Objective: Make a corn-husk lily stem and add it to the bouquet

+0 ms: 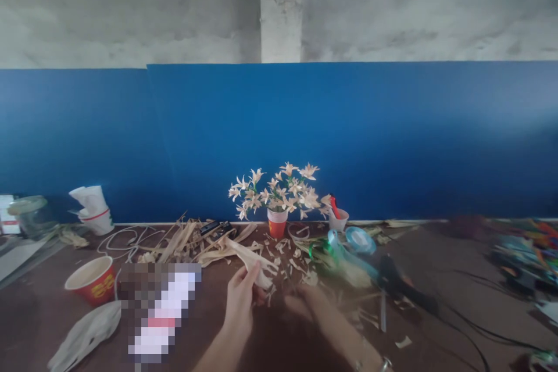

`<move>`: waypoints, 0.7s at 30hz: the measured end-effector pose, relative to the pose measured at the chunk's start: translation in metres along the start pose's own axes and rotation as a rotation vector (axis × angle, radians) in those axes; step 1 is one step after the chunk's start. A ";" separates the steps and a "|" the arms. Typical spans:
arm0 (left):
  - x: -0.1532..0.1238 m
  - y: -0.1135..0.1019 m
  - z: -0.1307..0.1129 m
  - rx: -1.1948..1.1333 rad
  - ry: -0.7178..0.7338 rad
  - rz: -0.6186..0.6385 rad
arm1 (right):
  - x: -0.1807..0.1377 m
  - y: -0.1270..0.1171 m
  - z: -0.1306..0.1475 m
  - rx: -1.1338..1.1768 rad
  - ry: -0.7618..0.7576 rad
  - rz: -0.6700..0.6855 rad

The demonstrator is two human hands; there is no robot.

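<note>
My left hand (239, 296) is closed on a pale dried husk (249, 257), pinched between thumb and fingers. The husk's near right end is split into narrow strips, while its other end points up and to the left. Just right of it is my right hand (307, 301), smeared by motion. Whether its fingers hold anything cannot be made out. Small husk scraps (308, 274) lie scattered beyond and around both hands. Behind them, a bunch of pale flowers (283, 193) with pointed petals stands in a stack of red and white paper cups (277, 224).
A heap of dried husk strips (181, 241) lies back left, near a red paper cup (90, 280) and a flat husk piece (87, 334). To the right are a blue tape roll (361, 240), a black corded tool (405, 288) and a white cup (339, 221). A blue panel (279, 122) borders the table.
</note>
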State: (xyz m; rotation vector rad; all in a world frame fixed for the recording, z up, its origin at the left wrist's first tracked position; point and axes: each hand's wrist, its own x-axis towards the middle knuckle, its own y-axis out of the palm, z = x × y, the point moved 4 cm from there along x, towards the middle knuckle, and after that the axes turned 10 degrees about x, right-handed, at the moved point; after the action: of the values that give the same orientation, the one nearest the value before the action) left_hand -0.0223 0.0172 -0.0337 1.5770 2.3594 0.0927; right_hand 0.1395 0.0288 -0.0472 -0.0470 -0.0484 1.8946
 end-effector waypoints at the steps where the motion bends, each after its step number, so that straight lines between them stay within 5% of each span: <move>1: 0.001 -0.002 -0.003 -0.041 0.011 -0.027 | -0.002 0.003 -0.003 0.005 0.063 0.083; 6: 0.004 -0.005 -0.002 -0.103 0.040 -0.071 | -0.008 0.018 -0.011 0.041 0.264 0.320; 21: 0.000 0.004 0.007 -0.024 0.026 -0.081 | -0.009 0.023 -0.017 0.071 0.344 0.339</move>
State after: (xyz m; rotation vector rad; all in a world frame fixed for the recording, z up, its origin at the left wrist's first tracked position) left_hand -0.0168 0.0178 -0.0392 1.4757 2.4301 0.1241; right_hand 0.1221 0.0132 -0.0659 -0.3505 0.2771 2.1983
